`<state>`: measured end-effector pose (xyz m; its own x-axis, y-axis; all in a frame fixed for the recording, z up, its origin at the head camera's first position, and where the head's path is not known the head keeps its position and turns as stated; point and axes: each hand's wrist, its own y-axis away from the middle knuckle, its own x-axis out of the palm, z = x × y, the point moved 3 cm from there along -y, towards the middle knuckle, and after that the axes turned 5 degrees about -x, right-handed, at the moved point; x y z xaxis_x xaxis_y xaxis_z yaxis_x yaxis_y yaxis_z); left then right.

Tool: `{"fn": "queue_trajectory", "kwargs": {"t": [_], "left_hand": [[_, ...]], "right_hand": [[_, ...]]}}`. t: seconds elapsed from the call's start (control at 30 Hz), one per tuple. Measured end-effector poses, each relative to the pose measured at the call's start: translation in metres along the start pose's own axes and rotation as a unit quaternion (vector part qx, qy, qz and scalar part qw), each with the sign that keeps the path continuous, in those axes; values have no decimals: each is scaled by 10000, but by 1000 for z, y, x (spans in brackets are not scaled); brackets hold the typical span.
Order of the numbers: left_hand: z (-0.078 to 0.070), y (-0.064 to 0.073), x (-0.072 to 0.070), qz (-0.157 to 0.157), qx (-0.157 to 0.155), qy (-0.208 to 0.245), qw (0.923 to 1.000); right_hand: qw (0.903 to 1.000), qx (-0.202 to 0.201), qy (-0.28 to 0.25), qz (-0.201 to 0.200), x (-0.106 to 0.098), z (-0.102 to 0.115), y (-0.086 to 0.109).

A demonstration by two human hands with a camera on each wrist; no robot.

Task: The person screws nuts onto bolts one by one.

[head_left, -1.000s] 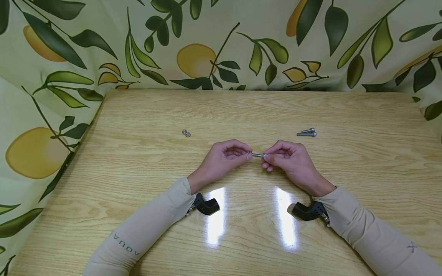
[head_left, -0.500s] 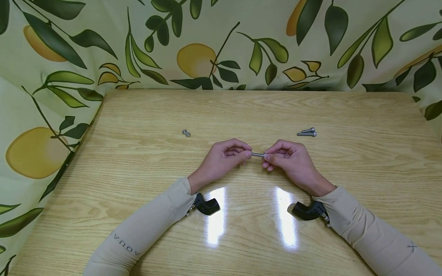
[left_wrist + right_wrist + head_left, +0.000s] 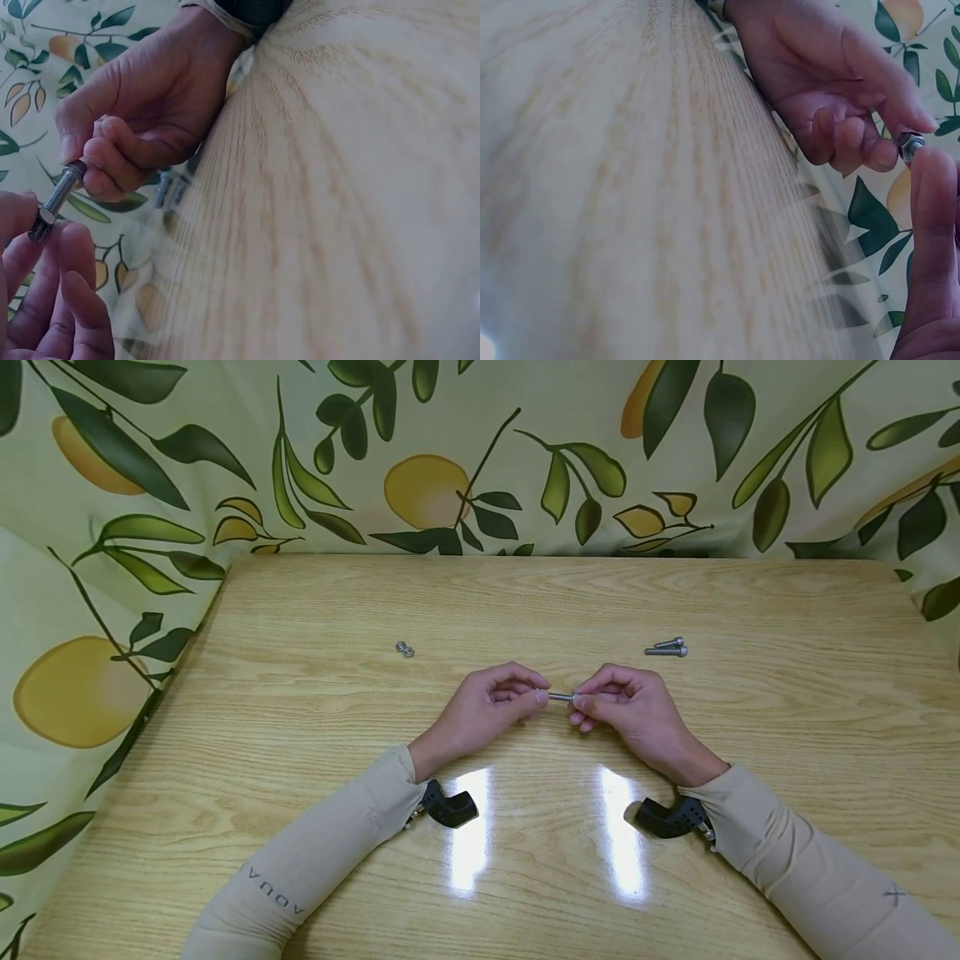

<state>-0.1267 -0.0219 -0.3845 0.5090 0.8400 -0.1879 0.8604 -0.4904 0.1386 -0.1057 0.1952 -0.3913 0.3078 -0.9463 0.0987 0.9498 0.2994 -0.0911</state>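
Between the two hands a silver socket-head bolt (image 3: 60,193) lies roughly level above the table. My right hand (image 3: 633,714) pinches it by its head, thumb against fingertips. A hex nut (image 3: 46,215) sits on the threaded shank near the far end, with the bolt's tip poking out past it. Thumb and fingers of my left hand (image 3: 487,706) pinch that nut; in the head view they hide it. Bare thread shows between the nut and the bolt head. From the right wrist view, the nut's face (image 3: 910,145) shows at the left thumb tip.
Two loose nuts (image 3: 405,650) lie on the wooden table (image 3: 315,610) beyond the left hand. Farther right are two more bolts (image 3: 666,647), side by side. A leaf-and-fruit patterned cloth (image 3: 570,410) hangs behind the table and along its left side.
The left thumb and fingertips have shifted slightly against each other at the nut, the thumb tip moving a little upward in view. The right hand and bolt stay in place.
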Motion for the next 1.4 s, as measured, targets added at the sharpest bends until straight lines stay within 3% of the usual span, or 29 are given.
{"fn": "queue_trajectory", "kwargs": {"t": [0.37,0.67,0.87,1.13,1.4], "left_hand": [[0,1,0,-7,251,247,9994],[2,1,-2,-259,133,344,9990],[1,1,-2,-275,104,156,9994],[-1,1,-1,-196,359,432,9982],[1,1,-1,-168,13,94,9998]], "right_hand": [[10000,28,50,-21,0,0,0],[9999,-8,103,35,0,0,1],[10000,-52,50,69,1,1,1],[9998,-140,-11,112,1,1,2],[9997,-187,77,108,1,1,2]]}}
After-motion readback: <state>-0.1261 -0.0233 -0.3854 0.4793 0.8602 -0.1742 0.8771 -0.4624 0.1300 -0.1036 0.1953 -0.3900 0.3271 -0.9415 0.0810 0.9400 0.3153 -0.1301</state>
